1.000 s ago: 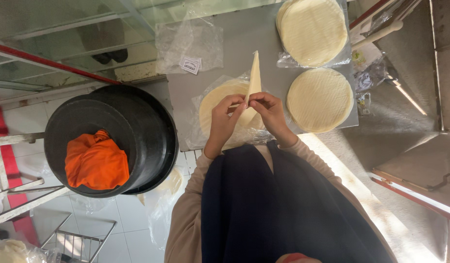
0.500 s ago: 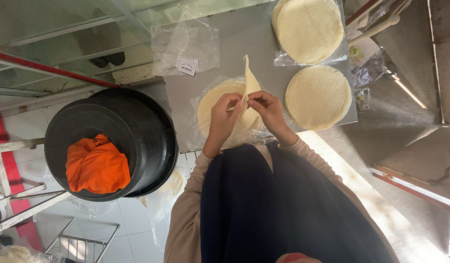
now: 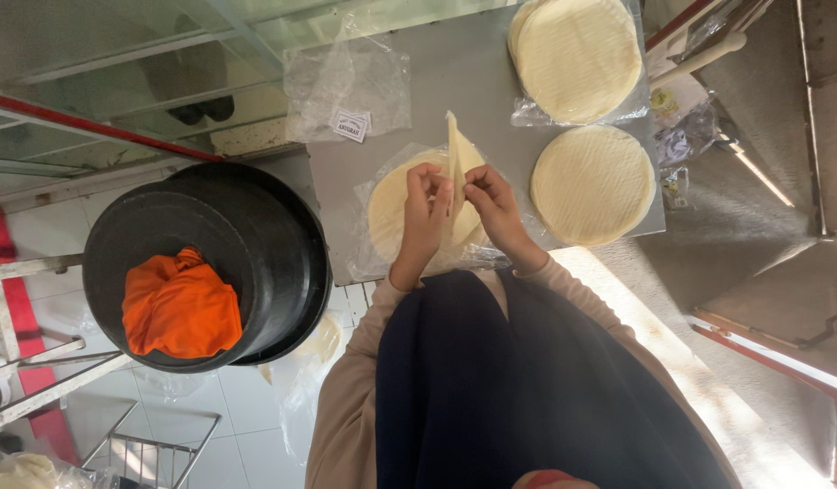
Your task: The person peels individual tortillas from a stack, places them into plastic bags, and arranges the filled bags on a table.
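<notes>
Lifted higher now, thin pale wrapper sheet (image 3: 454, 167) stands edge-on between both fingers (image 3: 439, 186).

Big round black tub (image 3: 283, 235) at left w/ crumpled orange cloth (image 3: 180, 308) inside. Empty clear plastic bag (image 3: 346, 86) far on grey steel table (image 3: 455, 72). Two round pale flatbread stacks at right: far one (image 3: 577, 56), nearer one (image 3: 592, 184).

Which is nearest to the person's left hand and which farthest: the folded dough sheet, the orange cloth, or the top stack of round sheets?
1. Folded dough sheet: pinched at the left hand, between both hands.
2. Top stack of round sheets: on the grey table, up and to the right in the picture.
3. Orange cloth: inside the black tub, far to the left in the picture.
</notes>
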